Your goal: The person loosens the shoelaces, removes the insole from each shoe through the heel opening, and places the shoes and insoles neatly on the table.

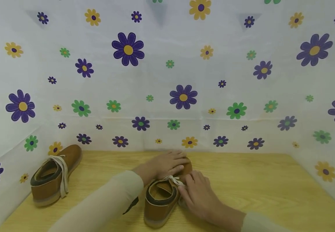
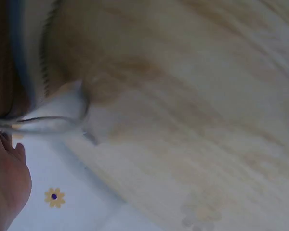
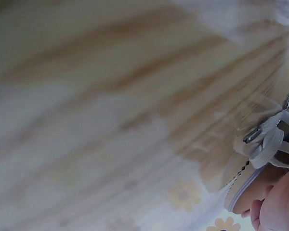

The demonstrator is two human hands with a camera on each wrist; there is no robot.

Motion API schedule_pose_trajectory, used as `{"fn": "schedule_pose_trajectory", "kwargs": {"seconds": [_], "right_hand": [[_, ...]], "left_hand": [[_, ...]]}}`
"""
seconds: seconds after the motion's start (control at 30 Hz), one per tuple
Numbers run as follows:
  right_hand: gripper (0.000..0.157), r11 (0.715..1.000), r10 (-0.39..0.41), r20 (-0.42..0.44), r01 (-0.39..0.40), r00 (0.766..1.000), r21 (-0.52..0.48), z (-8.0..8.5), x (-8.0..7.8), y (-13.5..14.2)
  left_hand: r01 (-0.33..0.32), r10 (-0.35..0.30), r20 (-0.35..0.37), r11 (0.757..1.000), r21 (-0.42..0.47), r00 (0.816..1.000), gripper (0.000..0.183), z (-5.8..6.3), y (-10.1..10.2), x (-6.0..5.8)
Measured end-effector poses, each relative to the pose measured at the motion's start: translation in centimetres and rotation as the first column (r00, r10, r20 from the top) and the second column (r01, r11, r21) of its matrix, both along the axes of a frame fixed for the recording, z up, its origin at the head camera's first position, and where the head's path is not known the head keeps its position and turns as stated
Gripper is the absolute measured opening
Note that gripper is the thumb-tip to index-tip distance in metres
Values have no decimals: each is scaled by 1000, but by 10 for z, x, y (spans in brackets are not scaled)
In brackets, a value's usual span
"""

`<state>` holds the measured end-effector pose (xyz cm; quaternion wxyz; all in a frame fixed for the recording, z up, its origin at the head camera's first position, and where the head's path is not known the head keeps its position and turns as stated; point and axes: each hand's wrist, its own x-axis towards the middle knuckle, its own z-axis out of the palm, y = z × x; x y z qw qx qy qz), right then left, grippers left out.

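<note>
- I see the brown shoe (image 1: 155, 213) upright on the wooden table (image 1: 260, 183) — a second shoe (image 1: 45, 192) stands well left.
- The left hand (image 1: 167, 163) lies released across the nearer shoe's toe.
- The right hand (image 1: 200, 195) is beside its laces (image 1: 173, 180); whether it grasps them, I cannot tell.
</note>
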<state>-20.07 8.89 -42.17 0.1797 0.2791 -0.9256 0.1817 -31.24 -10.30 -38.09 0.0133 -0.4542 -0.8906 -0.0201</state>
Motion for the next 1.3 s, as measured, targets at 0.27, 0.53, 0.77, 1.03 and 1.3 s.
{"fn": "schedule_pose_trajectory", "kwargs": {"seconds": [0.27,0.53,0.77,1.03,1.3], "right_hand": [[21,996,50,-1,-49,999,78,0,6,4],[14,996,36,-79,-29,996,89,0,9,7],[9,994,-11,-133,25,991,105,1,8,10],[6,996,-68,-139,76,988,46,1,5,12],[15,994,-106,-112,107,988,1,1,6,14]], "left_hand": [[72,-80,-47,983,-166,996,50,-8,1,9],[29,-29,-3,990,-138,1000,49,-8,4,15],[-25,24,-9,992,-123,1000,50,-9,7,15],[-145,152,74,985,-91,986,51,0,-1,20],[-251,258,35,959,-131,966,52,-1,-14,23]]}}
